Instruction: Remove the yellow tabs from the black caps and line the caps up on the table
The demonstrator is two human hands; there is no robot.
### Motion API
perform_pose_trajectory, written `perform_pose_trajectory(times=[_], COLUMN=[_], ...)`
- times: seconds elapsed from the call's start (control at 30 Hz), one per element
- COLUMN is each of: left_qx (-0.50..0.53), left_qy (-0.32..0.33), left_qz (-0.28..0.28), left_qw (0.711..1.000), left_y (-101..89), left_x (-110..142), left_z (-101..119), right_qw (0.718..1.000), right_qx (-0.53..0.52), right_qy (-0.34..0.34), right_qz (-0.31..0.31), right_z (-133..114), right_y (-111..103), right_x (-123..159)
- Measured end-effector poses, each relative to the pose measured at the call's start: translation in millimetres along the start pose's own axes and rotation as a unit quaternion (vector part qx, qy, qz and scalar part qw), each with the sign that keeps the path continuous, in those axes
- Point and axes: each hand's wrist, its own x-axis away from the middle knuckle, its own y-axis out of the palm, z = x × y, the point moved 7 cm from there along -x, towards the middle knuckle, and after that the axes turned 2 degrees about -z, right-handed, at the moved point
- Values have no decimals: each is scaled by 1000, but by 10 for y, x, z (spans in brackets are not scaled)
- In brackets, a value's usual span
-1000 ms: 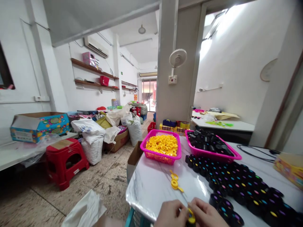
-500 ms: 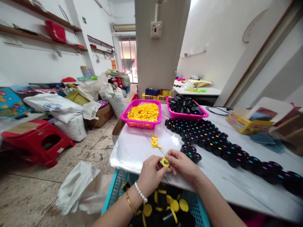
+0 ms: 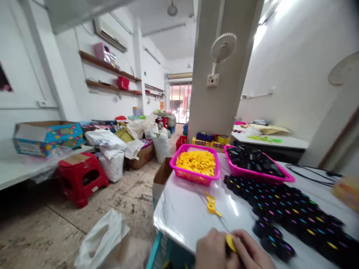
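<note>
At the bottom of the view my left hand point(image 3: 211, 249) and my right hand point(image 3: 250, 251) meet, fingers closed around a small black pot with a yellow cap point(image 3: 230, 243). The cap's round face shows between my fingertips; most of the dark body is hidden by my fingers. Two loose yellow caps point(image 3: 211, 207), ring-shaped with tabs, lie on the white table point(image 3: 182, 209) just beyond my hands. To the right stand rows of black pots point(image 3: 283, 209) with coloured dots in their tops. Motion blurs both hands somewhat.
A pink basket point(image 3: 179, 172) holds many yellow caps, and another pink basket point(image 3: 260, 172) holds black pieces. Below the table's front edge is a teal crate point(image 3: 155, 249). A red stool point(image 3: 81, 179) and a white bag point(image 3: 102, 239) are on the floor at left.
The camera has tilted up and turned left, so my hands appear lower. The yellow part earlier showed a ring with a blue centre; now a plain yellow disc faces me.
</note>
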Motion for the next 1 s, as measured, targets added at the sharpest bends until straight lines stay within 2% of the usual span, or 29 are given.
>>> perform_pose_trajectory(times=[0.03, 0.13, 0.2, 0.33, 0.4, 0.47, 0.6, 0.63, 0.67, 0.73, 0.8, 0.9, 1.0], left_qx=[23, 23, 11, -28, -46, -47, -19, -23, -36, -81, -132, -175, -160], left_qy=[38, 75, 99, 106, 110, 135, 214, 214, 204, 171, 161, 180, 185], left_qz=[14, 40, 33, 47, 46, 14, -141, -145, -123, -27, 40, 37, 48], left_qw=[999, 996, 994, 993, 992, 990, 966, 966, 971, 982, 977, 967, 968], left_y=[-143, -480, -518, -413, -398, -443, -636, -724, -824, -1010, -1047, -877, -801], left_x=[54, 115, 89, 75, 87, 88, 24, -38, -127, -330, -487, -614, -642], left_z=[66, 98, 103, 108, 120, 139, 130, 89, 34, -77, -130, -137, -148], right_qw=[1000, 996, 994, 993, 993, 994, 996, 997, 998, 998, 994, 982, 983], right_qx=[-11, -57, -74, -41, -36, -36, -42, -39, -34, -9, 45, 133, 141], right_qy=[17, 54, 70, 63, 53, 38, -9, -22, -32, -50, -78, -124, -122], right_qz=[-8, -35, -44, -96, -99, -94, -74, -60, -47, -40, -57, -56, 4], right_z=[-37, -192, -257, -313, -309, -301, -314, -326, -338, -370, -423, -488, -462], right_y=[22, 87, 87, 105, 103, 101, 99, 95, 99, 157, 259, 321, 166], right_x=[44, 48, -25, -143, -152, -122, 79, 158, 246, 434, 607, 768, 787])
